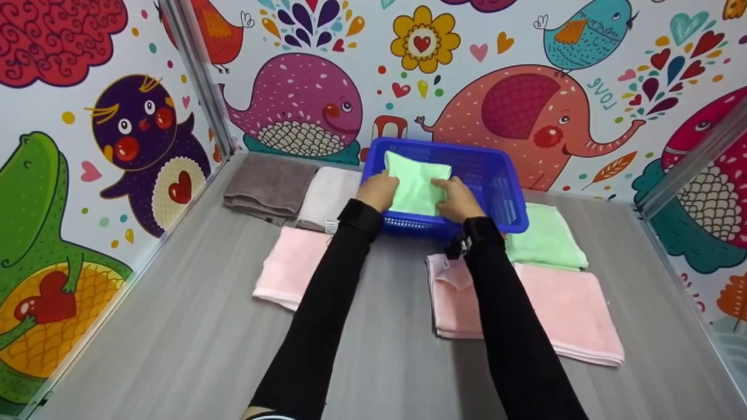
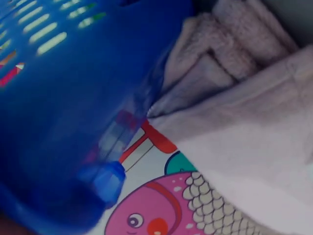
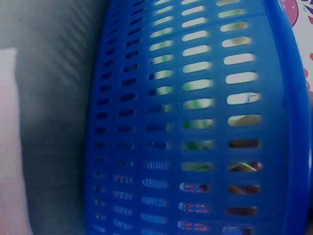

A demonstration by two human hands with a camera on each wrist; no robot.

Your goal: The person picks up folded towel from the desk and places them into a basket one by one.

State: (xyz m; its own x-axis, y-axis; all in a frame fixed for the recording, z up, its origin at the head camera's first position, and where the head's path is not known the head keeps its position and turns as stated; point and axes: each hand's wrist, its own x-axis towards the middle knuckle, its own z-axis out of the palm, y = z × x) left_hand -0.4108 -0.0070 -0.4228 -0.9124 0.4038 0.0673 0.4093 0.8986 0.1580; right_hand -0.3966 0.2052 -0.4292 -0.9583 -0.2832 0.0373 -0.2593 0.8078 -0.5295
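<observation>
A light green towel (image 1: 417, 185) is inside the blue slotted basket (image 1: 513, 201). My left hand (image 1: 378, 192) pinches the towel's left edge, over the basket's left rim. On the other side my right hand (image 1: 459, 199) grips its right edge between thumb and fingers. The left wrist view shows the basket's outer wall (image 2: 73, 98) with a white towel (image 2: 244, 127) beside it. Slots in the basket side (image 3: 188, 117) fill the right wrist view, and some green shows through them. Neither hand appears in the wrist views.
Left of the basket lie a folded grey towel (image 1: 271, 184), a white towel (image 1: 330, 195) and a pink towel (image 1: 292, 262). On the right are another green towel (image 1: 545, 236) and pink towels (image 1: 572, 309). Cartoon-printed walls (image 1: 397, 64) bound the grey table (image 1: 397, 350).
</observation>
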